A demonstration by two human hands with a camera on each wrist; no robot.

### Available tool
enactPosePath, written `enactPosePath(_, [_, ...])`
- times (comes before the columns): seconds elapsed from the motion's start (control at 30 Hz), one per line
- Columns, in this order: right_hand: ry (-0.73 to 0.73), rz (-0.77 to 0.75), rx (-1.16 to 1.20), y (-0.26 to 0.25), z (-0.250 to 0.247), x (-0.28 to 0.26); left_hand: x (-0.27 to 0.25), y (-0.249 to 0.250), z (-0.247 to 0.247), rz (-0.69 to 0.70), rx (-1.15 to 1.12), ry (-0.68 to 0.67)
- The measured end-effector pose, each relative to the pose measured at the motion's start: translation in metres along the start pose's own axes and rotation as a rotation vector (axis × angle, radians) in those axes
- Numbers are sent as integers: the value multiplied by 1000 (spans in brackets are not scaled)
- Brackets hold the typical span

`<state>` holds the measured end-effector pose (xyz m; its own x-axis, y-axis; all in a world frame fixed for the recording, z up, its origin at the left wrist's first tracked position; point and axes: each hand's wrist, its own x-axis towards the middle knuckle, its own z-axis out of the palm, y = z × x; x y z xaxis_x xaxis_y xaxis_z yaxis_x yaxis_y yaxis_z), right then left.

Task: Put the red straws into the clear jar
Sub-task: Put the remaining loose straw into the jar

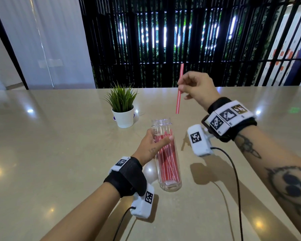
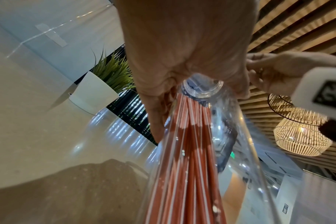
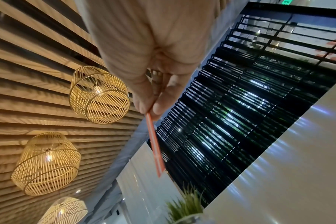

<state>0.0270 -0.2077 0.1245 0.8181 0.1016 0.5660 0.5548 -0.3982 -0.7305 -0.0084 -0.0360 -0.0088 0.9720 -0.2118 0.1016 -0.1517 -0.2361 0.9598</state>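
Note:
A tall clear jar (image 1: 167,159) stands on the beige table with several red-and-white straws (image 1: 166,159) inside it. My left hand (image 1: 154,145) grips the jar's upper part, fingers wrapped round it; the left wrist view shows the jar (image 2: 232,121) and its straws (image 2: 190,144) from below the palm. My right hand (image 1: 192,86) is raised above and to the right of the jar's mouth. It pinches one red straw (image 1: 179,94) nearly upright, lower tip a short way above the open rim. The right wrist view shows that straw (image 3: 155,145) between thumb and fingertip.
A small potted plant (image 1: 122,106) in a white pot stands behind the jar to the left. Black cables (image 1: 233,171) from the wrist cameras lie across the table (image 1: 42,145) near me. A black slatted screen runs behind the table's far edge.

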Motion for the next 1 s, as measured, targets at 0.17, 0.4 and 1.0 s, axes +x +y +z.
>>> enactPosePath(0.17, [23, -61, -114, -5, 28, 6, -3, 5, 1, 43, 19, -16])
enactPosePath(0.4, [-132, -75, -227, 4, 37, -5, -2, 10, -10, 80, 9, -4])
enactPosePath(1.0, [-374, -123, -377, -3, 24, -25, 0, 16, -14, 84, 19, 17])
